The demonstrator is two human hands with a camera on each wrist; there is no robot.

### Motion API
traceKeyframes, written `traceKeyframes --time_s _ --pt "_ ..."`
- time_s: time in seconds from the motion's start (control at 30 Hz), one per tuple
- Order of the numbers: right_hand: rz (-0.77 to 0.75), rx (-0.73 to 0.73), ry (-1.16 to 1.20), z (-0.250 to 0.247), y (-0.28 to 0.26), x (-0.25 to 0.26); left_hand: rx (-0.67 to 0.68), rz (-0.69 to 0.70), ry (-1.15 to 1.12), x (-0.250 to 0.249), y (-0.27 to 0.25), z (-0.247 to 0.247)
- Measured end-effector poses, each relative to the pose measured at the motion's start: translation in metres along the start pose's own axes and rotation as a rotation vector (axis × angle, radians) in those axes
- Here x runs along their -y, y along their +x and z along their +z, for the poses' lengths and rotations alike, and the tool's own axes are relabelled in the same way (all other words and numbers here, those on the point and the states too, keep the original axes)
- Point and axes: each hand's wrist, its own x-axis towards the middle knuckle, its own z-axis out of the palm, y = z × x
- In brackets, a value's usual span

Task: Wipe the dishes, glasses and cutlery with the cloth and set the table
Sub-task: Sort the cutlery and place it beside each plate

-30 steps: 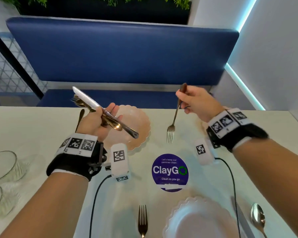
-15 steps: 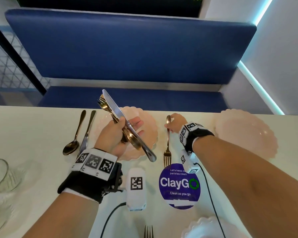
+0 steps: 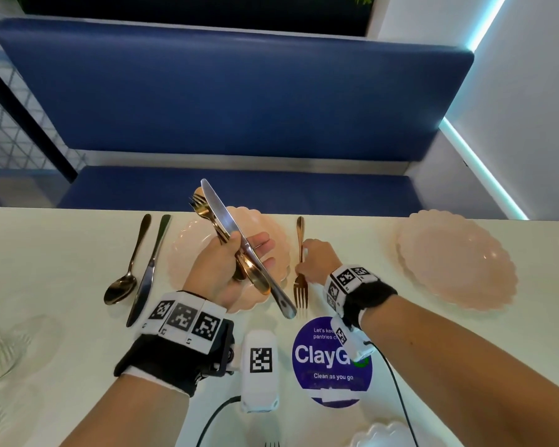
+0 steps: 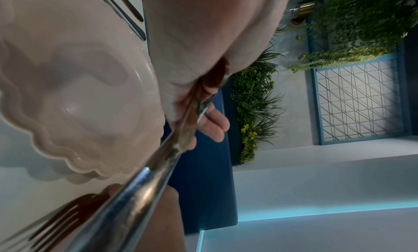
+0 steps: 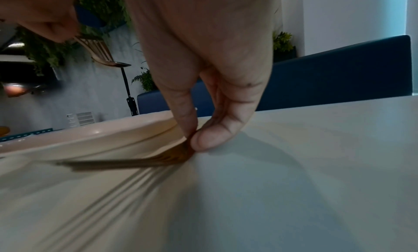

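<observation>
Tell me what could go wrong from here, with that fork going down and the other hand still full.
The left hand grips a knife, fork and spoon in one loose bundle above the pink plate; one could slip and clatter onto it. The right hand pinches the fork close to that plate's rim and might nudge it.

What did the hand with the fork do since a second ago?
The right hand brought the copper fork down from the air and laid it on the table, right of the pink plate, fingers still pinching it. The left hand still holds its knife and other cutlery above the plate.
</observation>
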Motion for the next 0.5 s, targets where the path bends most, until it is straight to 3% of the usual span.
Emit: traceKeyframes --time_s 0.3,0.37,0.43,0.5 --pt "-0.052 -0.001 -0.080 -0.003 -0.003 0.002 -0.006 -0.074 0.028 0.011 -0.003 0.007" --pt "-0.083 -0.055 -0.073 -0.009 -0.006 0.002 -0.010 -0.078 0.041 0.014 0.001 0.009" --pt "-0.248 -0.210 -0.025 -0.021 -0.015 0.004 -0.021 -0.094 0.058 0.014 0.004 0.011" --pt "-0.540 -0.342 0.051 -0.037 -0.032 0.007 -0.020 -0.127 0.076 0.012 0.005 0.013"
